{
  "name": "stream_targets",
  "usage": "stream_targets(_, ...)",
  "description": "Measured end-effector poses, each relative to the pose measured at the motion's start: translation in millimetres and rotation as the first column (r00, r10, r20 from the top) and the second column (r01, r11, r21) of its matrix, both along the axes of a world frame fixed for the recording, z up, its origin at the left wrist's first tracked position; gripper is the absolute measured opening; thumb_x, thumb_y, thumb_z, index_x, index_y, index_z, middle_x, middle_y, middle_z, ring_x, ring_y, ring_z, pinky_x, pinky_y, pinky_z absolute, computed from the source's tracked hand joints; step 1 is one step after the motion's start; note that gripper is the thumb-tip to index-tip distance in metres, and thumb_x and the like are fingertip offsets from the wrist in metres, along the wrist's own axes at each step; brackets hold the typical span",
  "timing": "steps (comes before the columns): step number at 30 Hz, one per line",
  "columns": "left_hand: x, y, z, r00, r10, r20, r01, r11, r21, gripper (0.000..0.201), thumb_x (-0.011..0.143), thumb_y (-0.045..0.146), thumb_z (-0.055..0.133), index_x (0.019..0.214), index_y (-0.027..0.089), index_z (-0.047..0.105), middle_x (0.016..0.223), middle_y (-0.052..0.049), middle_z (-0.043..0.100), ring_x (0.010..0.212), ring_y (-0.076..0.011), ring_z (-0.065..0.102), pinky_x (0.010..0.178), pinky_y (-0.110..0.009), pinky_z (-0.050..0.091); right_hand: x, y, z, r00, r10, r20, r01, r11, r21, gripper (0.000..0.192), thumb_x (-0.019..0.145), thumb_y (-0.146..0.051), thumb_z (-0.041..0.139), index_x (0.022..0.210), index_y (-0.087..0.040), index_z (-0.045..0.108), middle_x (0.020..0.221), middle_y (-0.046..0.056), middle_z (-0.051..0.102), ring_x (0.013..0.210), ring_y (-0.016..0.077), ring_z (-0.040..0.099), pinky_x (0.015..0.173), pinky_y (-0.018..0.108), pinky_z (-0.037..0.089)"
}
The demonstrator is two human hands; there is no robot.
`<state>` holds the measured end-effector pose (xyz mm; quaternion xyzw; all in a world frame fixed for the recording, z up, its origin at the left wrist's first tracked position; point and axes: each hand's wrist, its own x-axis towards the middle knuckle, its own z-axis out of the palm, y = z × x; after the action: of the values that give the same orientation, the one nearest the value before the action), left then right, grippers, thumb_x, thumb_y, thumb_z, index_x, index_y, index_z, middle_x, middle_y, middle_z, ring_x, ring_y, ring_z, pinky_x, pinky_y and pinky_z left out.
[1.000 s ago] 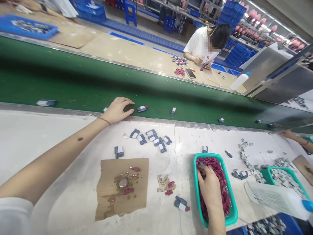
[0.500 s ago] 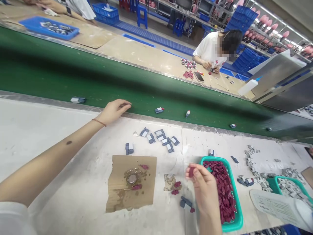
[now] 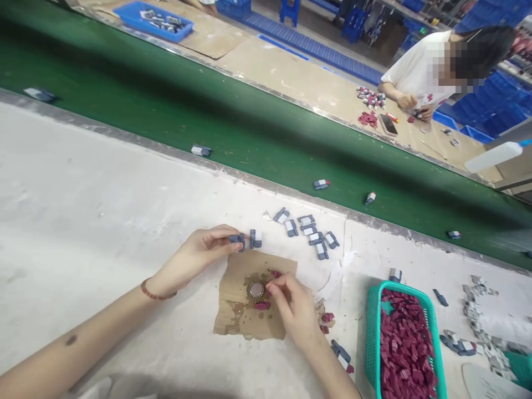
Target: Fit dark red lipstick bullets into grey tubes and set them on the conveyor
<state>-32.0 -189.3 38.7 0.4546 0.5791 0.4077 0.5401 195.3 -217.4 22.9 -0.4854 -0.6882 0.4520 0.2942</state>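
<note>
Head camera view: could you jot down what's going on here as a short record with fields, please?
Left hand: left hand pinches a grey-blue clip at the cardboard's top edge
Right hand: right hand holds its fingertips at a small round dish; whether it grips anything is hidden
Under the dish: stained cardboard piece
Nearby: loose grey clips; teal basket of dark red pieces
Beyond: green conveyor belt carrying clips
Other person: seated across the belt, working

Cardboard sheet (image 3: 249,310) sits dead centre on the work table (image 3: 103,210), a glue cap (image 3: 256,290) on it. At two o'clock, a cluster of clips (image 3: 307,230); at four o'clock, the basket (image 3: 371,343) with pads (image 3: 405,343) in it. Conveyor belt (image 3: 208,111) runs behind, at twelve o'clock.
</note>
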Motion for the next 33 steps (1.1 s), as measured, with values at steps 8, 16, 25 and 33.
stream_targets(8, 6, -27, -8.4, 0.968, 0.044, 0.248, 0.012, 0.975, -0.221, 0.028, 0.069, 0.039, 0.08, 0.086, 0.019, 0.071, 0.086, -0.007, 0.073, 0.063, -0.0185, 0.067, 0.055, -0.027, 0.057, -16, -6, -20.4, 0.925, 0.123, 0.358, -0.312, 0.784, 0.536, 0.027, 0.101, -0.018, 0.042, 0.08, -0.022, 0.059, 0.064, 0.002, 0.06, 0.057, 0.0178, 0.055, 0.053, 0.029, 0.04)
stream_targets(16, 12, -35, -18.8, 0.863, 0.121, 0.49, 0.09, 0.919, -0.384, 0.033, 0.06, 0.029, 0.088, 0.087, 0.019, 0.074, 0.08, -0.007, 0.074, 0.073, -0.0217, 0.071, 0.068, -0.029, 0.06, -16, -8, -20.9, 0.925, 0.131, 0.358, -0.321, 0.775, 0.545, 0.033, 0.101, -0.018, 0.039, 0.074, -0.022, 0.059, 0.064, 0.003, 0.061, 0.058, 0.017, 0.055, 0.052, 0.029, 0.043)
stream_targets(25, 29, -42, -14.5, 0.887, -0.055, 0.458, 0.202, 0.939, -0.279, 0.035, 0.072, 0.037, 0.079, 0.1, 0.017, 0.072, 0.063, -0.002, 0.071, 0.056, -0.0175, 0.066, 0.06, -0.03, 0.058, -12, -7, -2.2, 0.89, -0.264, -0.371, 0.236, 0.964, -0.122, 0.026, 0.092, -0.044, 0.059, 0.077, -0.022, 0.059, 0.069, 0.001, 0.066, 0.051, 0.0139, 0.06, 0.05, 0.027, 0.05)
stream_targets(33, 37, -46, -13.6, 0.898, -0.053, 0.437, 0.193, 0.94, -0.282, 0.04, 0.072, 0.045, 0.078, 0.098, 0.015, 0.074, 0.064, -0.004, 0.073, 0.057, -0.0193, 0.068, 0.063, -0.032, 0.059, -21, -10, 2.1, 0.857, -0.233, -0.46, 0.233, 0.971, -0.057, 0.023, 0.092, -0.039, 0.061, 0.076, -0.022, 0.062, 0.07, 0.002, 0.067, 0.056, 0.0135, 0.062, 0.053, 0.026, 0.051)
